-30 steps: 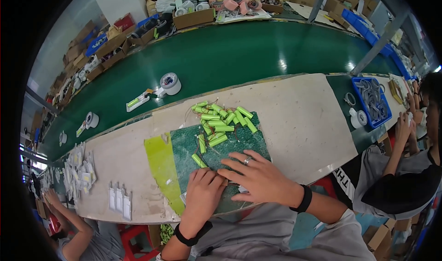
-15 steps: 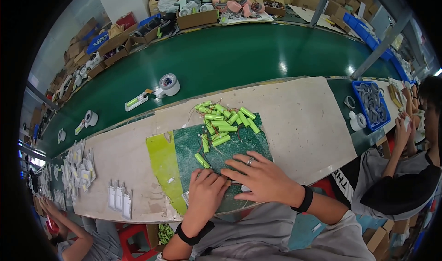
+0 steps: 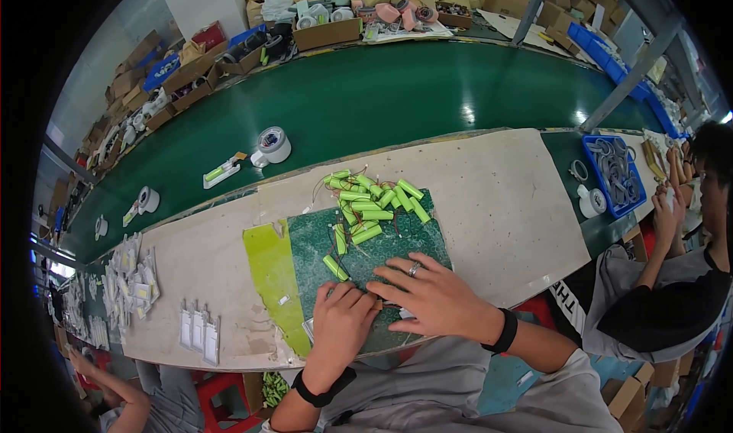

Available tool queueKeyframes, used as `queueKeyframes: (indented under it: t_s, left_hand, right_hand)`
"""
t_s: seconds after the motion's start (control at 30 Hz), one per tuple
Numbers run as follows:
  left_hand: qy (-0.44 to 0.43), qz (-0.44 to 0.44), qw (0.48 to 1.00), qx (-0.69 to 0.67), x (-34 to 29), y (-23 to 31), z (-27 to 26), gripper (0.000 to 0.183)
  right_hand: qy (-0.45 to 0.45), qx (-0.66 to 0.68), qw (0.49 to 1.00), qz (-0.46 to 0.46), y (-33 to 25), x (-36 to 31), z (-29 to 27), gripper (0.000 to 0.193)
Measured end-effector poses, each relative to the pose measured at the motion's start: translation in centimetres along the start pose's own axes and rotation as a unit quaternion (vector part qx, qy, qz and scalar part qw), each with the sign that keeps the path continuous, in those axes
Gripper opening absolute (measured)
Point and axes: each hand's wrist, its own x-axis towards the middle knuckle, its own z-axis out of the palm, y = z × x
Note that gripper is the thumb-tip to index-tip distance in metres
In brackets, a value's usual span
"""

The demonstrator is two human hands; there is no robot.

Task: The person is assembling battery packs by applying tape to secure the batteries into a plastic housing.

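Observation:
My left hand is curled at the near edge of the green mat, fingers bent down over a mostly hidden whitish piece. A small brown bit shows by its fingertips. My right hand, with a ring on one finger, lies beside it, fingers stretched and apart above the same piece; a pale part of this shows near the thumb. Just beyond my left fingers lies a single green battery cell. Farther up the mat is a loose pile of green battery cells with thin wires.
White flat cases stand left, beside a heap of similar white parts. A green conveyor belt crosses beyond, carrying a round white housing. At right are a blue basket of grey rings and a co-worker.
The white housings and parts on the belt have shifted slightly left and nearer. A co-worker's hands at lower left have moved. My own hands stay almost in place.

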Motion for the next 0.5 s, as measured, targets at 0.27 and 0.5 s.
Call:
queueKeyframes:
  t_s: [0.27,0.5]
  left_hand:
    - [0.002,-0.004,1.0,0.001,0.01,0.1,0.07,0.018]
    - [0.006,-0.004,1.0,0.003,-0.1,0.05,0.28,0.019]
  right_hand:
    - [0.002,-0.004,1.0,0.0,-0.04,-0.01,0.03,0.068]
    - [0.005,-0.008,1.0,0.001,-0.1,0.04,-0.05,0.067]
